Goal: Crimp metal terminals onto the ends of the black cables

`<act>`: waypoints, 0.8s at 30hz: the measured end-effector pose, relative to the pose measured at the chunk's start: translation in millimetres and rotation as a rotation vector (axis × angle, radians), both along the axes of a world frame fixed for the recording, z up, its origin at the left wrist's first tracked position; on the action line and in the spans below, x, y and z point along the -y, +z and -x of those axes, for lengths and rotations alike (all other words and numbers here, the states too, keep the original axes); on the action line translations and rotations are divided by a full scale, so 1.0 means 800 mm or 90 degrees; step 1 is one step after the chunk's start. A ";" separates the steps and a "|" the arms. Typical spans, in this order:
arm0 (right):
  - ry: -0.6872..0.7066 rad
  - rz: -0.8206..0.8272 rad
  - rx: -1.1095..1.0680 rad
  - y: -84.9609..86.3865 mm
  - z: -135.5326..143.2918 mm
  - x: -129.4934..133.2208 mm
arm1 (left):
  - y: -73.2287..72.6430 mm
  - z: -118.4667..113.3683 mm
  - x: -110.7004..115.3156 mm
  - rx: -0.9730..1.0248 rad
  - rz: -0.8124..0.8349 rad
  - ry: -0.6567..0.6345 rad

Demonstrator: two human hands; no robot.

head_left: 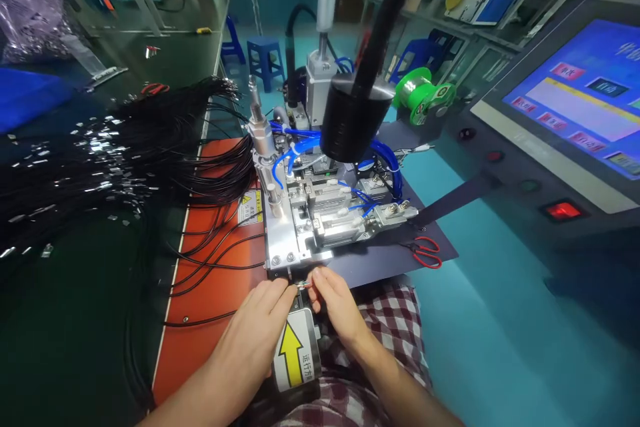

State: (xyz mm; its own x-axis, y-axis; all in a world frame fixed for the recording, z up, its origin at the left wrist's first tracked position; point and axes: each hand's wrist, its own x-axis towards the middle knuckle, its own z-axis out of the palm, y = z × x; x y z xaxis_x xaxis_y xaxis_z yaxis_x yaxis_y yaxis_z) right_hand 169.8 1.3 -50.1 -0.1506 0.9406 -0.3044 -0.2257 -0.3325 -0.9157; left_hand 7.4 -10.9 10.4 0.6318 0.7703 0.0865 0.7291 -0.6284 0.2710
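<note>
My left hand is closed at the front of the metal machine, its fingertips pressed down near a small fixture. A black cable runs in from the left and disappears under this hand. Thin coloured wire ends show between my two hands. My right hand pinches at these wires with thumb and forefinger; the fingertips partly hide them. Just below my hands sits a white plate with a yellow arrow.
Bundles of black cables lie on the left table and orange mat. Red-handled scissors rest at right on the dark plate. A black lamp head hangs over the machine. A green solder spool and touchscreen stand right.
</note>
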 end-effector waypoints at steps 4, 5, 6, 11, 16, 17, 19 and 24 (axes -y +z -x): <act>-0.008 0.011 -0.011 -0.002 0.001 -0.001 | -0.009 -0.002 0.003 0.027 -0.071 0.019; -0.010 0.011 -0.008 -0.003 0.001 0.000 | -0.011 -0.003 0.004 0.029 -0.080 0.027; -0.012 0.011 -0.003 -0.004 0.000 0.001 | -0.013 -0.003 0.006 0.030 -0.085 0.037; -0.004 -0.010 0.058 -0.003 0.000 0.004 | -0.023 -0.006 0.010 0.035 -0.080 0.081; -0.027 -0.023 0.063 0.000 0.008 0.004 | -0.026 -0.009 0.009 0.055 -0.058 0.108; -0.027 -0.016 0.030 0.000 0.010 0.003 | -0.025 -0.009 0.008 0.067 -0.055 0.114; -0.027 -0.003 -0.033 0.000 0.014 0.003 | -0.022 -0.007 0.008 0.105 -0.026 0.125; -0.028 0.015 -0.062 0.002 0.014 0.004 | -0.022 0.017 0.024 0.156 0.032 0.203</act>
State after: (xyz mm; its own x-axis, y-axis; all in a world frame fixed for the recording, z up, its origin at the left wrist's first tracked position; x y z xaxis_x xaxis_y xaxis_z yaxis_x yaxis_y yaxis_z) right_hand 158.6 -2.1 -48.2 -0.1397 0.9394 -0.3130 -0.3273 -0.3422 -0.8808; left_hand -6.2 -30.1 -7.3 0.3258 0.9314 0.1623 0.7954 -0.3628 0.4856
